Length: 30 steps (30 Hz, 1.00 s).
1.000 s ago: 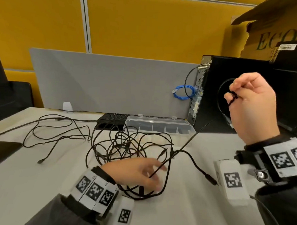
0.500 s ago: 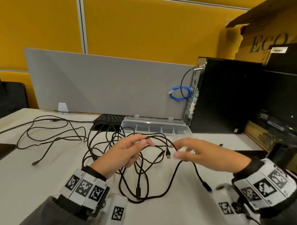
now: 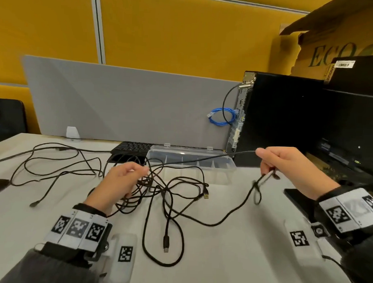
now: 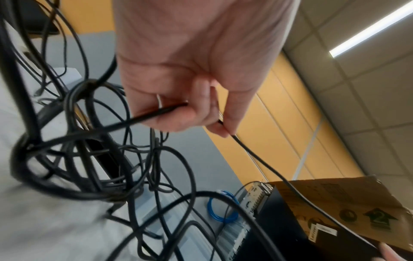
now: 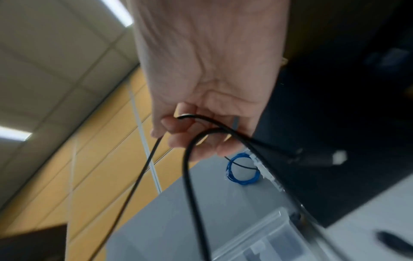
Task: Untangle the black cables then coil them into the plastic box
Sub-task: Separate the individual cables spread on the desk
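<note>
A tangle of black cables [image 3: 158,189] lies on the white table [image 3: 230,259] in front of a clear plastic box [image 3: 191,160] with dividers. My left hand [image 3: 125,181] hovers over the tangle and pinches a black cable [image 4: 156,114] between thumb and fingers. One strand [image 3: 202,158] runs taut from there across the box to my right hand [image 3: 286,166], raised at the right. My right hand [image 5: 196,134] holds that cable with curled fingers, and a loop with a plug [image 5: 335,157] hangs below it. Loose plug ends [image 3: 166,245] lie near the table's front.
More black cable [image 3: 53,168] sprawls over the left of the table. A black keyboard [image 3: 134,148] sits behind the tangle, a black computer tower [image 3: 277,119] with a blue cable coil [image 3: 221,119] stands at the right. A grey divider panel [image 3: 129,105] closes the back.
My right hand has pulled away to the right and upward with a cable, drawing a strand taut over the box. My left hand stays over the tangle, pinching the cable.
</note>
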Tool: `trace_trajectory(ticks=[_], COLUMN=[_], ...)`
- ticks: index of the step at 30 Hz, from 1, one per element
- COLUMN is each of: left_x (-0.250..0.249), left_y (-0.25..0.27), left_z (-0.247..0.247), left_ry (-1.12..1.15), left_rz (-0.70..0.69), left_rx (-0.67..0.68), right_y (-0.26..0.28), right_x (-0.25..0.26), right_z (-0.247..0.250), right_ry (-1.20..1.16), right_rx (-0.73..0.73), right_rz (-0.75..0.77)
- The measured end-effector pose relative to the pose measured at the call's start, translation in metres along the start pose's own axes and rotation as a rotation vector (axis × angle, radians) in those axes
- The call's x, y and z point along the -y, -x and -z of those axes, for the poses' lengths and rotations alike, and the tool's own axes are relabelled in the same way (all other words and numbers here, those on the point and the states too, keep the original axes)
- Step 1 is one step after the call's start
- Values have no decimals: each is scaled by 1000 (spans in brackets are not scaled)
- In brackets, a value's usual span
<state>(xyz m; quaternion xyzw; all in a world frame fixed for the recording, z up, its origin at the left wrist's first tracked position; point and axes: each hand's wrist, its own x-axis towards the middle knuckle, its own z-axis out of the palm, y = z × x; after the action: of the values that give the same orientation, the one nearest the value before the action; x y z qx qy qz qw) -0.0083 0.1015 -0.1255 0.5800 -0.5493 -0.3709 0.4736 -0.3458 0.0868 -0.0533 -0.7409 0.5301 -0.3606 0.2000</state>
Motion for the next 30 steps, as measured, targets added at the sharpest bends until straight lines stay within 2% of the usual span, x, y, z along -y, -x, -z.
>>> trace_trajectory(ticks=[3, 6, 10, 13, 16, 18, 20, 23, 26, 28, 30], left_x=[7, 10, 11, 11, 11, 8, 3, -6, -13, -14, -14], left_y=[-7, -8, -6, -7, -7, -5, -2, 5, 10, 12, 10], left_z=[13, 20, 17, 19, 21, 20, 18, 16, 15, 16, 19], left_ry=[27, 74, 9, -31, 36, 69, 82, 119, 186, 211, 221], left_rz=[36, 61, 100, 123, 76, 16, -45, -123, -166, -173, -164], left_rx=[-141, -174, -81, -2, -2, -5, 15, 84, 155, 164, 156], right_y=[3, 1, -8, -15, -24, -25, -19, -6, -10, -17, -25], right_x=[-11, -26, -38, -39, -30, -10, 23, 77, 100, 105, 105], right_z=[5, 9, 10, 7, -12, -33, -60, -105, -141, -150, -143], right_ry=[-137, -226, -244, -87, 197, 469, 567, 474, 388, 246, 125], right_rx=[-40, -117, -305, -446, -323, -183, -24, 231, 387, 422, 376], right_rz=[-35, -76, -54, 38, 36, 11, 75, 275, 354, 371, 382])
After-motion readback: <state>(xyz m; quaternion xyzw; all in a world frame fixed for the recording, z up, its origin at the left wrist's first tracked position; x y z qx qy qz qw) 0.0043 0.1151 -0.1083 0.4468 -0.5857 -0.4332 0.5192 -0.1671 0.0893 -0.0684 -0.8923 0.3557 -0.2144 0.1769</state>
